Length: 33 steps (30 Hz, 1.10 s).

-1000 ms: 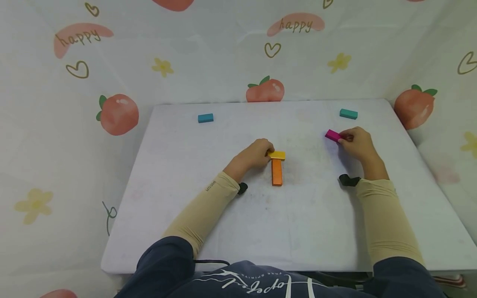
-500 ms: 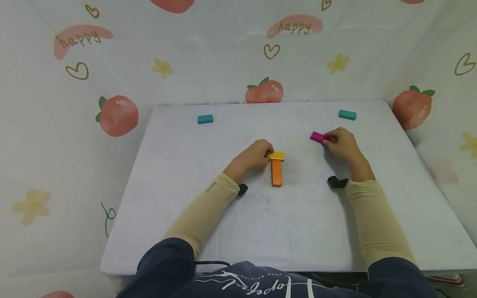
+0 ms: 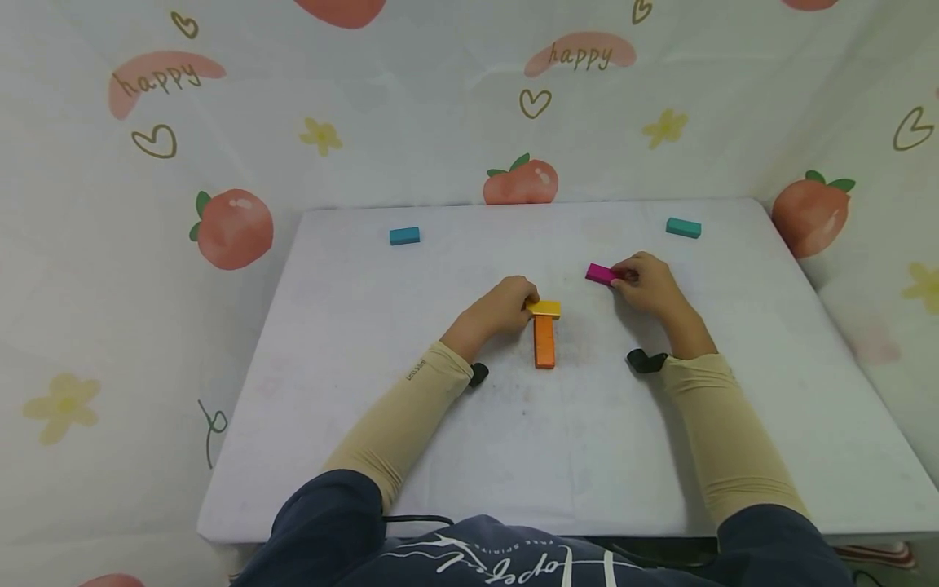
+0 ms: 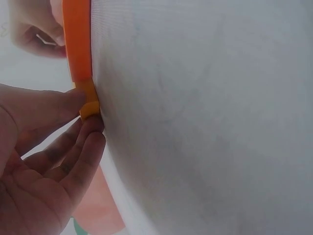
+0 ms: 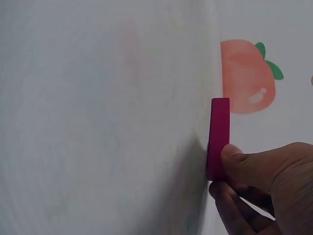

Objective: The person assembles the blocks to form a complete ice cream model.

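At a white table (image 3: 367,367), the left hand (image 3: 502,306) pinches the yellow block (image 3: 546,308) capping the orange block (image 3: 544,341), apparently steadying it, while the right hand (image 3: 645,281) pinches a magenta block (image 3: 601,274) just right of them.

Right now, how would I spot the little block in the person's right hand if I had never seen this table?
Look at the white table, right of the yellow block and orange block that form a T at its middle. There the right hand pinches the magenta block by one end. It is the only pink-purple piece; the two blocks at the far edge are blue and teal.
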{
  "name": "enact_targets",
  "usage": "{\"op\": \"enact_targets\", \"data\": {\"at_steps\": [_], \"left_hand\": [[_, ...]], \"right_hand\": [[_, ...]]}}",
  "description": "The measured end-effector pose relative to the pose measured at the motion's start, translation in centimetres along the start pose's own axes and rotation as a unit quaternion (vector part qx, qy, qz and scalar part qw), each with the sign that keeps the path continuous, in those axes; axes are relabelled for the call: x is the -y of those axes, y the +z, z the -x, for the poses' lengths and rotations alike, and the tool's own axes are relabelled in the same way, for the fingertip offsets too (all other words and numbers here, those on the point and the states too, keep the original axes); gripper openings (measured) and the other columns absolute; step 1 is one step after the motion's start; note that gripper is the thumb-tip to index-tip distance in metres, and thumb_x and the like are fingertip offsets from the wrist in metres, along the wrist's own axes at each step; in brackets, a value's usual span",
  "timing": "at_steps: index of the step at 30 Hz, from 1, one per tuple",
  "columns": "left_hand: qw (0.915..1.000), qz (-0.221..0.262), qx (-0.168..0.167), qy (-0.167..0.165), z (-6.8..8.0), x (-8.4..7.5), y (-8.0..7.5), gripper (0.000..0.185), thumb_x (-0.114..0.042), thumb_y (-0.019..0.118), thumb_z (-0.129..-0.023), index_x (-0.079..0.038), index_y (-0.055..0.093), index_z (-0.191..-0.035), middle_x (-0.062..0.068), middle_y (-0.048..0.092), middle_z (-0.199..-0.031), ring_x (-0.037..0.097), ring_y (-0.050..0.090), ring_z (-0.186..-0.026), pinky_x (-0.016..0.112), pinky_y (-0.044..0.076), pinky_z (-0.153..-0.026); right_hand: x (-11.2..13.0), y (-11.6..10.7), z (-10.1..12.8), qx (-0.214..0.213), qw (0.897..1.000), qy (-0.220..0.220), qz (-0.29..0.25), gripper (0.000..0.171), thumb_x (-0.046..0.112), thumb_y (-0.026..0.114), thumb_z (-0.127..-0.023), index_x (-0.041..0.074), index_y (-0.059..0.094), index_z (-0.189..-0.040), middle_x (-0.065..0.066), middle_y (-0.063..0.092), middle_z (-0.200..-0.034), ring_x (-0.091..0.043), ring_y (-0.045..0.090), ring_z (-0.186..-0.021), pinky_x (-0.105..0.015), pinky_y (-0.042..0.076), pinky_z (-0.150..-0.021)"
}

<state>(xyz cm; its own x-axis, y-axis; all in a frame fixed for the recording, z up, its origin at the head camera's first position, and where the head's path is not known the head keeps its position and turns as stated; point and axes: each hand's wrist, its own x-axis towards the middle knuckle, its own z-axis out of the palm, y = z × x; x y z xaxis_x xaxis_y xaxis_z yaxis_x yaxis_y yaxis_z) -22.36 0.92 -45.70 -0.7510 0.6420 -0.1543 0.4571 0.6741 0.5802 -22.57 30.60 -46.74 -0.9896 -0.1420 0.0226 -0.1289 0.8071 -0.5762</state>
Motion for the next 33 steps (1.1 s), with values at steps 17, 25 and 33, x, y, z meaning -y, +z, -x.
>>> {"op": "enact_targets", "data": {"at_steps": [17, 25, 33], "left_hand": [[0.9999, 0.000, 0.000, -0.014, 0.1, -0.4, -0.3, 0.032, -0.001, 0.063, -0.100, 0.005, 0.070, -0.131, 0.016, 0.065, -0.126, 0.024, 0.060, -0.115, 0.037, 0.054, -0.107], [0.9999, -0.009, 0.001, -0.006, -0.1, -0.1, -0.4, 0.031, -0.005, 0.067, -0.100, 0.002, 0.070, -0.131, 0.016, 0.063, -0.126, 0.024, 0.059, -0.111, 0.035, 0.053, -0.104], [0.9998, 0.006, -0.005, -0.019, 0.0, 0.3, -0.5, 0.060, -0.009, 0.071, -0.099, -0.006, 0.049, -0.155, 0.014, 0.054, -0.141, 0.020, 0.060, -0.105, 0.031, 0.054, -0.098]], "right_hand": [[2.5, 1.9, -0.7, 0.028, 0.999, -0.045, -0.004, 0.027, 0.003, 0.068, -0.100, -0.011, 0.071, -0.122, -0.027, 0.063, -0.112, -0.041, 0.063, -0.106, -0.055, 0.053, -0.098], [3.7, 2.7, -0.7, 0.050, 0.998, -0.048, -0.013, 0.027, 0.004, 0.069, -0.100, -0.009, 0.072, -0.123, -0.025, 0.063, -0.115, -0.041, 0.065, -0.110, -0.055, 0.054, -0.103], [4.5, 3.3, -0.9, 0.069, 0.996, -0.056, -0.015, 0.028, 0.006, 0.071, -0.101, -0.007, 0.073, -0.125, -0.023, 0.064, -0.115, -0.039, 0.066, -0.111, -0.054, 0.055, -0.104]]}}
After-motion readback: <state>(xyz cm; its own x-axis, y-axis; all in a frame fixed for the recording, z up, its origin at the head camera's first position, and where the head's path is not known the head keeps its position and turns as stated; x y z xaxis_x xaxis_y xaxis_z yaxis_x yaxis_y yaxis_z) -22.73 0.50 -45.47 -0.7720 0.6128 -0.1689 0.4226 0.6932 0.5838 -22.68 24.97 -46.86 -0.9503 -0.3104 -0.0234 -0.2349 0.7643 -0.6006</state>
